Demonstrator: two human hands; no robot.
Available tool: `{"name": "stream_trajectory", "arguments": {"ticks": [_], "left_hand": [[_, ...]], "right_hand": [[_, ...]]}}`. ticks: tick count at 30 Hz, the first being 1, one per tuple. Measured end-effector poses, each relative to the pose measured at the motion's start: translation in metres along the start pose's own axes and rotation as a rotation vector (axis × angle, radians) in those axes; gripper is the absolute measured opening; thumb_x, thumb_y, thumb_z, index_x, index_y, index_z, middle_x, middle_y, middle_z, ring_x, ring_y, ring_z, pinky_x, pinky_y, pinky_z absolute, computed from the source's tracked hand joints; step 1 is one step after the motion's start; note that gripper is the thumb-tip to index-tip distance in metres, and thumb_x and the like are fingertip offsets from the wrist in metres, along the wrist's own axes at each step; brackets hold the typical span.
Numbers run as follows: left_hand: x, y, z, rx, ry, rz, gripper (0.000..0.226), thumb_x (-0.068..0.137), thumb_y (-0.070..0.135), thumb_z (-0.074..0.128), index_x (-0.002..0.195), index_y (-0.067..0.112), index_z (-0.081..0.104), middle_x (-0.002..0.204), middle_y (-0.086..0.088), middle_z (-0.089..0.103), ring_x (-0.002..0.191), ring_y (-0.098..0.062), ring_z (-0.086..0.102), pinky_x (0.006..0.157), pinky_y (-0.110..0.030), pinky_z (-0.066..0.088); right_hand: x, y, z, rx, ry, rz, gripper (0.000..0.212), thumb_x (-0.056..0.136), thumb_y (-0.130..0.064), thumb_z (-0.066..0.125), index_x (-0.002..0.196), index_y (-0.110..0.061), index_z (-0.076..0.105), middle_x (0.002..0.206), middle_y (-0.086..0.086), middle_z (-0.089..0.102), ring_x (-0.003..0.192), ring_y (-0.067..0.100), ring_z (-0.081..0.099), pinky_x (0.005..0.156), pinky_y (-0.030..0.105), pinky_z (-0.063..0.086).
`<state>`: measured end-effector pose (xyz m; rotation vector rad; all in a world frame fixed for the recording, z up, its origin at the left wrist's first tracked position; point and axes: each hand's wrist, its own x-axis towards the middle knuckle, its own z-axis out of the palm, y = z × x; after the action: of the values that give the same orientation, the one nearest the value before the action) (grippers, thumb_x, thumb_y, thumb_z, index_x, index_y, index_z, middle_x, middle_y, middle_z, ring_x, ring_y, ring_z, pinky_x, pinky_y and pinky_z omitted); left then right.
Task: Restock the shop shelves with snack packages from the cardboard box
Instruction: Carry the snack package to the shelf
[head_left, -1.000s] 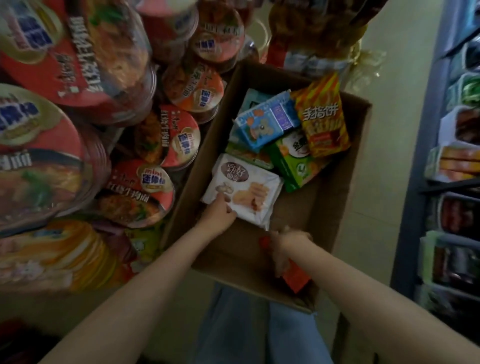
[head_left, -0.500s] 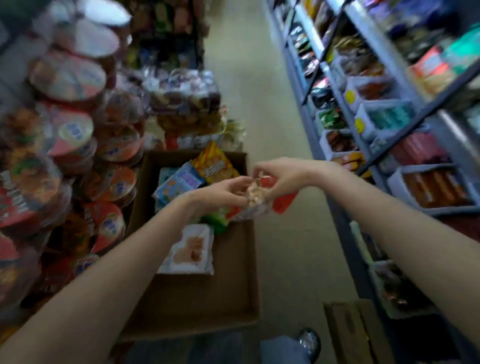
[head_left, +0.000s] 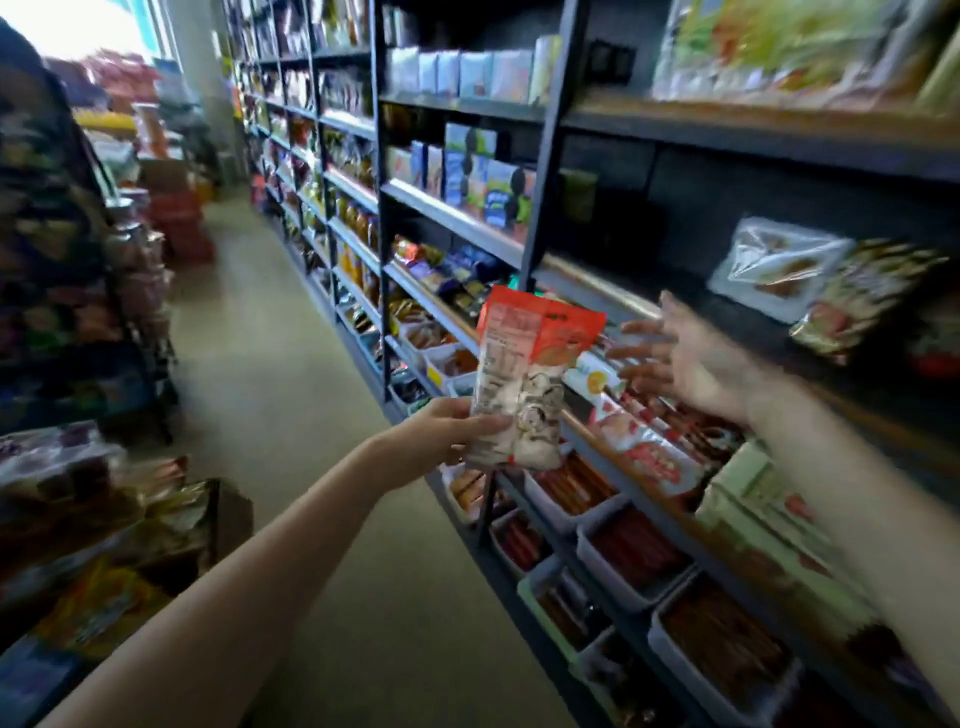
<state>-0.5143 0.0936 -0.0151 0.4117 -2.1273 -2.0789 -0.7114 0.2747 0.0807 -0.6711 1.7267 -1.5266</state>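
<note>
Head view: left hand grips pack by lower edge, held upright in aisle before shelves. Right hand empty, fingers spread, just beyond pack, level with shelf edge. Advice: use free fingers to clear gap, then slide pack in face-out. Print on red-topped pack too blurred to read; nearby labels likewise.

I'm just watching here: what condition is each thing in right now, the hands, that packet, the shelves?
Left hand: grips the snack packet by its lower edge.
Snack packet: sealed, upright, held in the air beside the shelving.
Right hand: open, fingers spread, reaching toward the shelf, holding nothing.
Middle shelf: partly bare, a clear bag lying at its right.
Lower trays: full of red packets.
</note>
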Motion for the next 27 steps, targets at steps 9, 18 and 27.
{"name": "stream_trajectory", "arguments": {"ticks": [9,18,27], "left_hand": [[0.118,0.069,0.155,0.138,-0.075,0.155,0.019,0.082,0.024,0.068,0.094,0.009,0.069,0.086,-0.006,0.070,0.080,-0.020,0.066,0.077,-0.034,0.053],[0.204,0.105,0.270,0.621,0.203,0.792,0.040,0.073,0.027,0.072,0.106,0.010,0.058,0.100,-0.005,0.056,0.091,-0.022,0.057,0.074,-0.025,0.042],[0.303,0.126,0.270,0.738,-0.070,0.846,0.035,0.083,0.011,0.059,0.118,0.012,0.056,0.114,-0.008,0.053,0.106,-0.028,0.051,0.089,-0.033,0.043]], "right_hand": [[-0.030,0.006,-0.104,-0.360,0.369,-0.243,0.040,0.075,-0.014,0.075,0.111,-0.003,0.061,0.111,0.011,0.067,0.098,0.021,0.063,0.083,0.029,0.049],[-0.027,0.001,-0.171,0.033,0.514,-0.286,0.040,0.078,-0.034,0.073,0.108,-0.012,0.059,0.096,0.005,0.070,0.086,0.016,0.067,0.080,0.033,0.055],[0.011,-0.001,-0.301,0.378,1.235,-0.277,0.041,0.079,-0.014,0.072,0.118,-0.012,0.058,0.108,0.013,0.065,0.095,0.030,0.063,0.074,0.034,0.053]]}}
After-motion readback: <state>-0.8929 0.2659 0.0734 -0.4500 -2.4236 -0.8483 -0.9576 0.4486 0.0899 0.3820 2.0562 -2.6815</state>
